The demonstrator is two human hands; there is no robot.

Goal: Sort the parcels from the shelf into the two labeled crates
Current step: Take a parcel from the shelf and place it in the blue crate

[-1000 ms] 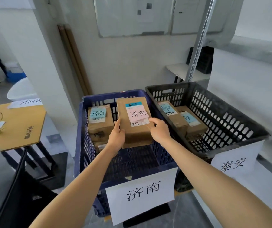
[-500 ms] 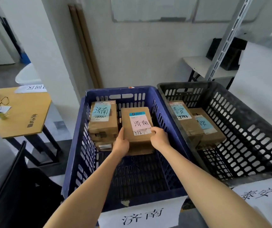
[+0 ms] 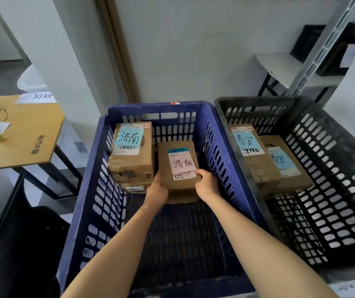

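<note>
The left hand (image 3: 157, 190) and right hand (image 3: 207, 186) clamp the near corners of a brown cardboard parcel with a pink label (image 3: 178, 166), low inside the blue slatted plastic crate (image 3: 159, 105). It looks stiff and light, so its side edges suit gripping. A black slatted crate (image 3: 301, 100) stands at three o'clock and a yellow wooden bench (image 3: 21, 136) at nine.

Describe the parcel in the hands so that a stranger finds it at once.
Look in the blue crate, left of the black crate. The parcel is at its far right, gripped by the left hand and right hand. It alone bears a pink note; its neighbour has a blue note.
</note>
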